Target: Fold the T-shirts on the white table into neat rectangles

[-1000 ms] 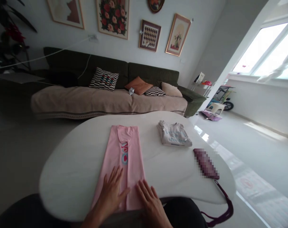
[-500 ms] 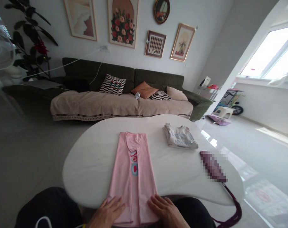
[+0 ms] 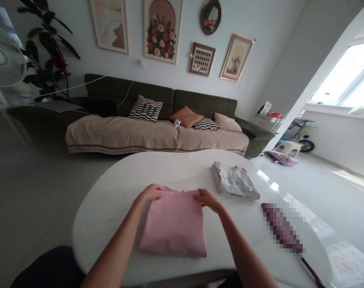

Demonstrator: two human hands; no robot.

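A pink shirt [image 3: 174,226] lies folded in half on the white table in front of me, its smooth side up and its fold towards me. My left hand [image 3: 151,193] pinches its far left corner, the thumb over the cloth. At the far right corner my right hand [image 3: 206,199] grips the cloth between thumb and fingers. A gathered pink edge shows between the two hands at the far side. To the right of my right hand sits a folded stack of white and grey clothes [image 3: 236,182].
The rounded white table [image 3: 109,228] has a purple item with a strap [image 3: 282,228], blurred out, at its right. Beyond the table stands a dark green sofa [image 3: 206,96] with cushions. A fan [image 3: 4,56] is at the far left.
The shirt's near end has been folded over onto its far end, hiding the print. Both hands have moved from the near edge to the far corners. The view has shifted slightly.
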